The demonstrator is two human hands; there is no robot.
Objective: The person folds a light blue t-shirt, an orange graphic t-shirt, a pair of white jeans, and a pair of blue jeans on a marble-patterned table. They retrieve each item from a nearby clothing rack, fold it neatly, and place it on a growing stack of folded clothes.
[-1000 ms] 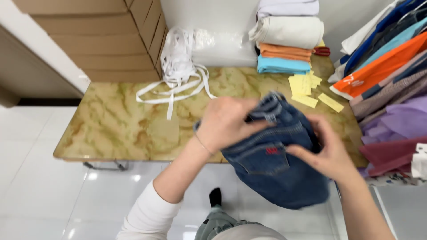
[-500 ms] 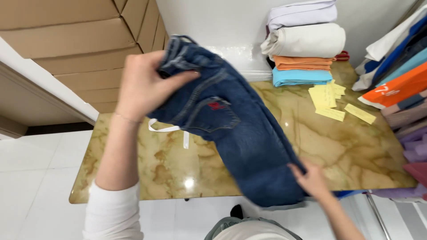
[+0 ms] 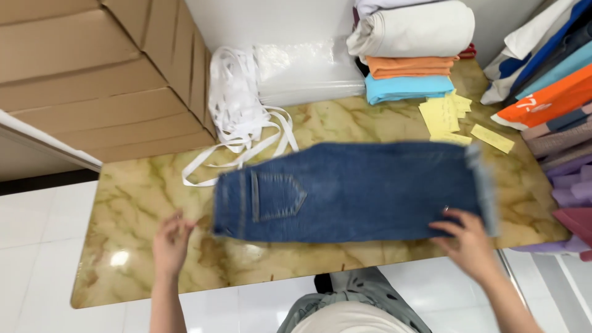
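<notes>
- Stacked brown cardboard boxes (image 3: 105, 68) filled the far left corner, beside the marbled yellow-green desk (image 3: 135, 203).
- The left hand (image 3: 171, 243) lay flat on the desk at its near edge, fingers (image 3: 179, 221) spread apart and holding nothing, the tips just beside the left end of the jeans.
- A tangle of white straps (image 3: 237, 117) trailed over the desk behind that end, next to a clear plastic bag (image 3: 308, 71) against the wall.
- The blue denim jeans (image 3: 351, 188) lay flat across the middle of the desk, lengthwise from left to right, blurred in this view.
- They were mid-blue, with a stitched back pocket (image 3: 277, 196) pointing right near the left end, and a paler, frayed-looking hem at the right end.
- The right hand (image 3: 472, 243) rested at the near right corner of the jeans, fingers (image 3: 449, 227) apart and laid on the denim edge, not clamped on it.
- Behind, a folded pile (image 3: 410, 52) of white, orange and light blue cloth stood by the wall.
- Yellow paper slips (image 3: 444, 114) lay scattered just past the far right edge of the jeans.
- Hanging garments (image 3: 549, 92) in orange, blue and purple crowded the right side.
</notes>
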